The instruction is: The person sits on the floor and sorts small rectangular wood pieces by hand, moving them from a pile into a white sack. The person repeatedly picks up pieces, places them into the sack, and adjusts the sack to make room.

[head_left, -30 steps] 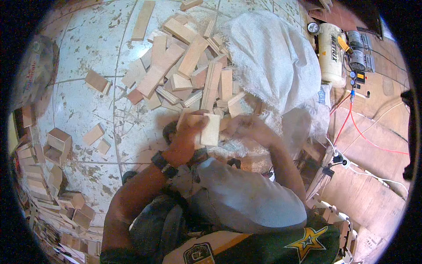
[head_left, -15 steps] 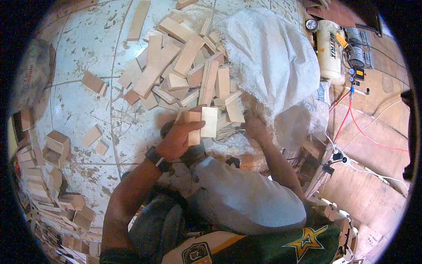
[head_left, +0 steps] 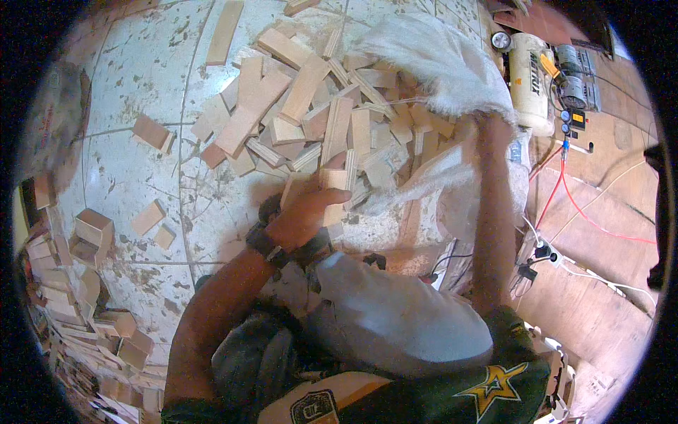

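My left hand (head_left: pixel 305 208) is closed round a few small wooden blocks (head_left: pixel 333 179), thumb across their face. They stand at the near edge of a loose pile of cut wooden blocks (head_left: pixel 305 88). My right arm reaches forward to a white woven sack (head_left: pixel 441 60), which is blurred by motion. At the sack's near edge, my right hand (head_left: pixel 492 121) grips the cloth, its fingers mostly hidden. Under the raised cloth, more blocks (head_left: pixel 424 138) of the pile show. Another part of white sacking (head_left: pixel 424 177) lies beside them.
A cream air compressor (head_left: pixel 531 85) with red hoses (head_left: pixel 565 191) stands at the far right, by wooden boards (head_left: pixel 593 297). Cables and plugs (head_left: pixel 544 252) lie near my right arm. Stacked wooden pieces (head_left: pixel 92 233) line the left side of the tiled floor (head_left: pixel 134 184).
My right hand has moved forward and right, drawing the sack back and uncovering more blocks. The left hand has shifted slightly, turning the blocks it holds.
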`<state>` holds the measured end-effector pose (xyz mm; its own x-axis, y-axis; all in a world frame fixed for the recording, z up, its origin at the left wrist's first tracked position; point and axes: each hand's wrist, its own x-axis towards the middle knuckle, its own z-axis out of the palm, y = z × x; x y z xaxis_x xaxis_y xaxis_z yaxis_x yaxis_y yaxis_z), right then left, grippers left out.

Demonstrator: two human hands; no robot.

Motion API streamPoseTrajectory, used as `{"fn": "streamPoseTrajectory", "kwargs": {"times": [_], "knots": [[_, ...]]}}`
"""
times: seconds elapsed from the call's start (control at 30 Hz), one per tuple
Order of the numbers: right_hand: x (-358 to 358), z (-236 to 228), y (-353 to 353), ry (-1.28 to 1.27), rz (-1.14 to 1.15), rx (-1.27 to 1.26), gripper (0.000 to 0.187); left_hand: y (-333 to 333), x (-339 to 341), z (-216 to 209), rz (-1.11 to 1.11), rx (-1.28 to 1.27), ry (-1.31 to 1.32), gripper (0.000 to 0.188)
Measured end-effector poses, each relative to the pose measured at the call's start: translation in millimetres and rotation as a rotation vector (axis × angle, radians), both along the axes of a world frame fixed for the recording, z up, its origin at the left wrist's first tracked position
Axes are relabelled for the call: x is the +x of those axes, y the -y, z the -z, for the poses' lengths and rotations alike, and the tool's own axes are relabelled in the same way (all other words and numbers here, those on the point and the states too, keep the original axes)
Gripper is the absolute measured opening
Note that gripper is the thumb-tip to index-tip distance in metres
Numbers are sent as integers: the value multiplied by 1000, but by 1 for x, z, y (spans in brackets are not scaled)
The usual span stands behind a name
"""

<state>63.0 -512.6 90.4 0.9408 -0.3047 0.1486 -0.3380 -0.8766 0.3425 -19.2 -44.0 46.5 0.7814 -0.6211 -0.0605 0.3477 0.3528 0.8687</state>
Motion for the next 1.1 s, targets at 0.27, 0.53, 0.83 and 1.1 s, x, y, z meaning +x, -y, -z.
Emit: {"fn": "streamPoseTrajectory", "kwargs": {"times": [0.27, 0.53, 0.83, 1.1], "knots": [[25, 44, 11, -59, -311, 42, 25, 39, 16, -3, -36, -168, -456, 72], [-31, 39, -99, -504, -174, 581, 28, 24, 13, -10, -7, 42, -395, 67], [-2, 50, -80, -454, -117, 639, 32, 18, 9, 10, -114, 334, 165, 65], [92, 49, -34, -348, -159, 586, 36, -9, 4, -5, -9, 444, 5, 64]]}}
